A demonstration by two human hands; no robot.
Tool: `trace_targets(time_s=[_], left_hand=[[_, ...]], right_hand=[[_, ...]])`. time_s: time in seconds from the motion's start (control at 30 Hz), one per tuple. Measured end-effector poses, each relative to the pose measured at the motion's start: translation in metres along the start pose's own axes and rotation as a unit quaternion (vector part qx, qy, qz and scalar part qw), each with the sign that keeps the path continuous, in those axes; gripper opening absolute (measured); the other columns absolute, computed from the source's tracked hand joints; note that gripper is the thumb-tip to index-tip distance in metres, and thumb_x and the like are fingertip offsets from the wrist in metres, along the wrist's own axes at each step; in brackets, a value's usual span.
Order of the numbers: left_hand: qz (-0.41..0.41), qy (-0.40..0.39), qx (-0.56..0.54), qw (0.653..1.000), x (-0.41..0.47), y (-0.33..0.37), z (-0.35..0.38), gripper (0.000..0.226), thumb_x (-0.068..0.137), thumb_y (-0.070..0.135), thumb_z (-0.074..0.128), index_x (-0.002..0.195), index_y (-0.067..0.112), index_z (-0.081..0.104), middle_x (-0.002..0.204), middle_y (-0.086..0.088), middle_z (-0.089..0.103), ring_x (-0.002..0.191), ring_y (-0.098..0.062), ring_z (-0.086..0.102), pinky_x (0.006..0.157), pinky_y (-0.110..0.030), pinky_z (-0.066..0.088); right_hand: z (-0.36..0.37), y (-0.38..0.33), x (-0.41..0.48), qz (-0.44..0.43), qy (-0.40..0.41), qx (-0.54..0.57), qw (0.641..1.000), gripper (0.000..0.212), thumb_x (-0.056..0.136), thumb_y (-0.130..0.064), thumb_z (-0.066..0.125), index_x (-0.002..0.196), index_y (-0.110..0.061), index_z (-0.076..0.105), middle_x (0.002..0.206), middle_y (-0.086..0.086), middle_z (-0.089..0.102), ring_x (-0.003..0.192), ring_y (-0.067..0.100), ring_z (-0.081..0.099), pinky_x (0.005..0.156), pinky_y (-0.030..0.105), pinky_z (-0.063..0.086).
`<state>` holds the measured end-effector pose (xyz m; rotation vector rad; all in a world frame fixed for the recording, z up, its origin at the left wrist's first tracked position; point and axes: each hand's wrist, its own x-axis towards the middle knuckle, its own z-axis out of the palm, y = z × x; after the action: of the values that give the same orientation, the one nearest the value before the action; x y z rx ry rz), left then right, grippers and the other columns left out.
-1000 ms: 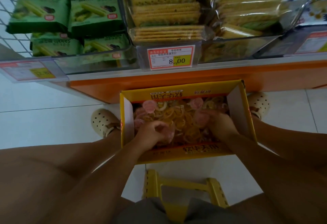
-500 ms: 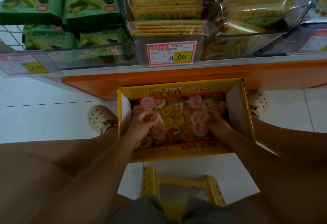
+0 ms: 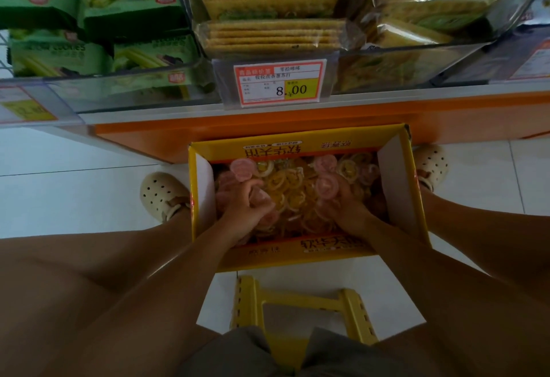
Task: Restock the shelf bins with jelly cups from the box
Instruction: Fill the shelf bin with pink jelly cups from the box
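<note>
Closed over pink cups (image 3: 262, 198), the left hand (image 3: 242, 211) sits in the box (image 3: 300, 146); the right hand (image 3: 346, 208) seems curled round more. Cups still heap the box on the floor; no jelly bin shows, so restocking looks barely begun.

Single head-worn wide-angle view, looking forward and steeply down from a seated person, open yellow cardboard box (image 3: 300, 150) on the white tiled floor (image 3: 74, 198) near centre, clear plastic shelf bins (image 3: 387, 61) close along the top edge, edges visibly curved
</note>
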<state>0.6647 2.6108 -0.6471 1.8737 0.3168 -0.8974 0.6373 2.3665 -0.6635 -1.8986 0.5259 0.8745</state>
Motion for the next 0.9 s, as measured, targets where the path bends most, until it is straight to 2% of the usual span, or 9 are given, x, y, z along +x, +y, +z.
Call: trace_targets(time_s=[0.13,0.23,0.33,0.47,0.53,0.63,0.77,0.83,0.9], left_hand=[[0.034,0.004,0.072,0.997,-0.001,-0.006,0.004,0.077,0.073,0.025,0.084,0.133,0.026,0.035,0.127,0.004,0.039,0.113,-0.016,0.048,0.082,-0.028,0.048],[0.036,0.021,0.102,0.994,-0.001,-0.008,0.005,0.067,0.080,0.025,0.078,0.132,0.024,0.035,0.122,0.007,0.042,0.109,-0.015,0.049,0.081,-0.031,0.046],[0.020,0.016,0.090,0.996,-0.001,-0.004,0.004,0.058,0.084,0.020,0.074,0.129,0.027,0.038,0.122,0.005,0.046,0.104,-0.015,0.052,0.077,-0.032,0.051],[0.001,-0.016,0.016,1.000,-0.006,0.008,0.001,0.054,0.082,0.019,0.075,0.123,0.030,0.041,0.124,0.002,0.048,0.099,-0.011,0.054,0.063,-0.018,0.049],[-0.003,-0.040,-0.022,0.999,-0.009,0.016,0.000,0.053,0.082,0.018,0.076,0.122,0.032,0.044,0.129,-0.001,0.048,0.103,-0.014,0.056,0.066,-0.024,0.055],[-0.021,-0.081,-0.067,0.994,-0.019,0.031,0.001,0.055,0.084,0.018,0.073,0.124,0.044,0.046,0.135,0.000,0.042,0.112,-0.023,0.055,0.086,-0.047,0.057],[-0.038,-0.107,-0.228,0.967,-0.045,0.058,0.007,0.059,0.092,0.007,0.058,0.133,0.047,0.044,0.130,0.006,0.042,0.111,-0.024,0.058,0.087,-0.049,0.056],[-0.025,-0.096,-0.257,0.961,-0.059,0.071,0.011,0.046,0.094,0.024,0.060,0.130,0.048,0.046,0.132,0.006,0.047,0.113,-0.019,0.058,0.095,-0.046,0.052],[0.007,-0.059,-0.220,0.974,-0.074,0.082,0.011,0.037,0.083,0.058,0.063,0.118,0.058,0.050,0.140,0.006,0.047,0.119,-0.015,0.053,0.098,-0.043,0.051]], right_hand=[[0.002,-0.003,0.002,-0.003,0.021,-0.013,1.000,0.071,0.094,-0.023,0.057,0.148,-0.035,0.012,0.140,0.008,0.040,0.113,0.028,0.054,0.090,0.050,0.053],[0.004,-0.006,0.003,0.006,0.016,-0.021,1.000,0.058,0.099,-0.012,0.048,0.148,-0.023,0.019,0.141,0.009,0.038,0.121,0.031,0.049,0.093,0.044,0.050],[0.003,-0.004,0.004,0.026,0.038,0.069,0.997,0.048,0.095,-0.020,0.053,0.140,-0.029,0.038,0.133,0.009,0.051,0.111,0.028,0.058,0.086,0.044,0.056],[0.001,-0.015,-0.004,0.042,0.017,0.101,0.994,0.023,0.096,-0.031,0.053,0.118,-0.032,0.057,0.110,0.000,0.062,0.095,0.018,0.063,0.072,0.028,0.053],[0.004,-0.028,-0.011,0.038,0.000,0.135,0.990,0.011,0.095,-0.029,0.056,0.100,-0.037,0.063,0.104,0.000,0.066,0.095,0.018,0.064,0.077,0.032,0.054],[0.015,-0.043,-0.017,0.029,-0.031,0.186,0.982,0.013,0.092,-0.033,0.058,0.097,-0.036,0.070,0.104,0.000,0.072,0.100,0.022,0.067,0.093,0.047,0.053],[0.026,-0.063,-0.041,-0.009,-0.015,0.200,0.980,0.033,0.078,-0.056,0.062,0.108,-0.044,0.066,0.110,-0.003,0.071,0.103,0.021,0.067,0.095,0.049,0.052],[0.027,-0.071,-0.058,-0.049,-0.018,0.191,0.980,0.046,0.073,-0.065,0.060,0.116,-0.049,0.058,0.116,-0.005,0.068,0.108,0.018,0.065,0.096,0.046,0.051],[0.023,-0.082,-0.080,-0.084,-0.010,0.196,0.977,0.042,0.076,-0.068,0.060,0.116,-0.052,0.058,0.118,-0.007,0.067,0.109,0.016,0.064,0.095,0.045,0.052]])
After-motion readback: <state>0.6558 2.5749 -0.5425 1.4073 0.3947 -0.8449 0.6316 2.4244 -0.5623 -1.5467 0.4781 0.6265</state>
